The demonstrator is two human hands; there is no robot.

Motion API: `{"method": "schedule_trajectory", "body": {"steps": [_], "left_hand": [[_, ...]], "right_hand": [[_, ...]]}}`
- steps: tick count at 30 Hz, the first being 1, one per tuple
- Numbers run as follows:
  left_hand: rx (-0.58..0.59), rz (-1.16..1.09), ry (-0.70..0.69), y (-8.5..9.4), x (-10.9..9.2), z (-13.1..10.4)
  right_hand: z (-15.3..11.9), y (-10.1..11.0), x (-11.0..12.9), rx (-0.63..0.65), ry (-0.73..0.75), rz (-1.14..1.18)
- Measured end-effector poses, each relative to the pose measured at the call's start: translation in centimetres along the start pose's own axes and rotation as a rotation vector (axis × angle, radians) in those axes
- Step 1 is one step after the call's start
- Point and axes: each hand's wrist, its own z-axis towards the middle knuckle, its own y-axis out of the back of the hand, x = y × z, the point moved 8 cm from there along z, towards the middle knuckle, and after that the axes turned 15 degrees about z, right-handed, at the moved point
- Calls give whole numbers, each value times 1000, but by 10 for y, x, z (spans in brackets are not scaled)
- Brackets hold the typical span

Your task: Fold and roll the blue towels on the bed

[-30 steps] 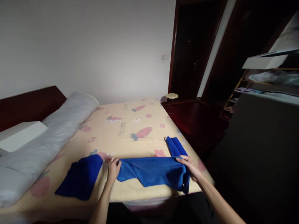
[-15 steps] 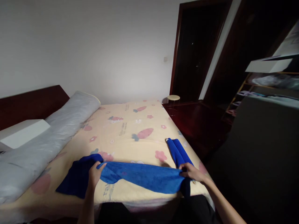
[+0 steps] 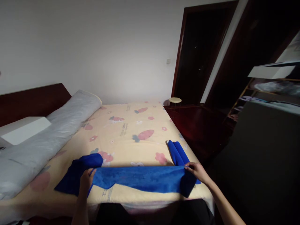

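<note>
A blue towel (image 3: 140,178) is stretched sideways between my two hands, low over the near edge of the bed. Its upper edge runs almost straight, while the lower edge hangs unevenly. My left hand (image 3: 86,180) pinches the left end, and my right hand (image 3: 196,172) grips the top right corner. Beyond the left hand, another blue cloth (image 3: 76,170) lies spread and crumpled on the sheet. Behind the right hand rest rolled or folded blue towels (image 3: 178,153), partly covered by the stretched one.
The bed (image 3: 131,140) has a cream sheet with carrots and flowers. A grey wrapped roll (image 3: 61,134) and a white box (image 3: 25,129) lie along the headboard (image 3: 32,100). A stool (image 3: 175,100) stands by the far corner; a dark panel (image 3: 255,156) rises at right.
My hands have moved apart, the left one leftward and nearer me, the right one slightly outward. The towel is now pulled straighter and tauter along its top edge.
</note>
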Motion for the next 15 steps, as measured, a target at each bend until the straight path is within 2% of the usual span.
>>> {"method": "schedule_trajectory", "body": {"steps": [4,10,15], "left_hand": [[149,92,36,-27,17,-9],[300,131,151,-54,40,-27],[345,137,280,-63,58,-50]], "right_hand": [[1,6,-8,-74,-9,-91],[-1,-1,-34,128,-27,-147],[-5,4,-62,127,-91,-223]]}}
